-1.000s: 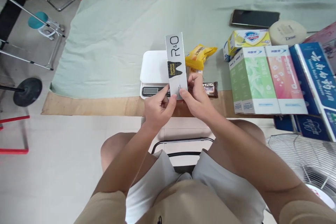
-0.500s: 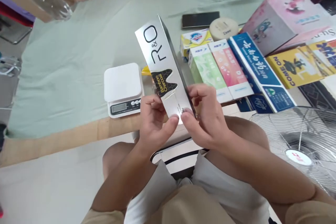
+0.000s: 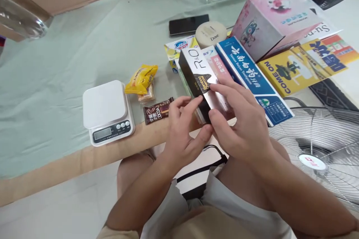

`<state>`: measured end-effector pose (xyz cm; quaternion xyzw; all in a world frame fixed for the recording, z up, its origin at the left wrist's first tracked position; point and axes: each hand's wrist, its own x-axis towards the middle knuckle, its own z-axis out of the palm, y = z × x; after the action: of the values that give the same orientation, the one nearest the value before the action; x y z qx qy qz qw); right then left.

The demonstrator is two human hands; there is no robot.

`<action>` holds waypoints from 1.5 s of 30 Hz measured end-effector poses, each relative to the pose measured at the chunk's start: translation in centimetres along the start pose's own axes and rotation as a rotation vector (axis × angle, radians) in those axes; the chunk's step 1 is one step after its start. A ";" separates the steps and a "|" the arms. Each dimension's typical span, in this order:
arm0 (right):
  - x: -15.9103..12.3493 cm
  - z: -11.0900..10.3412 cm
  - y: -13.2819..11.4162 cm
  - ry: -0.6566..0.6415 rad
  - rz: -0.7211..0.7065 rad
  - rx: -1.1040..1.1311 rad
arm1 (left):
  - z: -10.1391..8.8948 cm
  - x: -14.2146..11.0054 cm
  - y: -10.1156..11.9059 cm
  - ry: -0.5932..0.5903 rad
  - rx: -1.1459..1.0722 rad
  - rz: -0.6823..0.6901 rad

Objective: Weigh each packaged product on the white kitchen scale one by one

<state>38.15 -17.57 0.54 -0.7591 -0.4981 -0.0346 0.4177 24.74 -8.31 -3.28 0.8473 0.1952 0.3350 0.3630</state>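
A silver and black bamboo charcoal toothpaste box [image 3: 199, 73] lies over the green and pink boxes, its near end toward me. My right hand [image 3: 242, 119] grips its near part, thumb at the near corner and fingers across the top and far right side. My left hand [image 3: 183, 130] is at its left, fingers apart and fingertips at the black side, holding nothing by itself. Beneath the toothpaste box, the pink box [image 3: 217, 65] shows partly and the green box [image 3: 183, 76] only along its edge. The blue Yunnan Baiyao toothpaste box [image 3: 249, 71] lies just right.
Left stand a white kitchen scale [image 3: 105, 104], a yellow packet [image 3: 141, 79] and a brown cocoa bar [image 3: 157, 111]. Behind are a soap box [image 3: 182, 44], a Dove tub [image 3: 211, 33] and a phone [image 3: 188, 25]. A pink carton [image 3: 269, 18] and fan [image 3: 316, 153] are right.
The toothpaste box has moved right and down from in front of me onto the other boxes. My left hand's fingers have loosened from it. The view has shifted right, showing the cocoa bar.
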 end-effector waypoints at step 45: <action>-7.2 -3.3 7.5 0.472 0.576 0.209 | 0.3 -6.7 2.6 -0.060 -0.051 -0.008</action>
<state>41.58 -26.16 -5.20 -0.7924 -0.1555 -0.0387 0.5886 20.52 -14.00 -4.30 0.8467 0.1788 0.3127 0.3917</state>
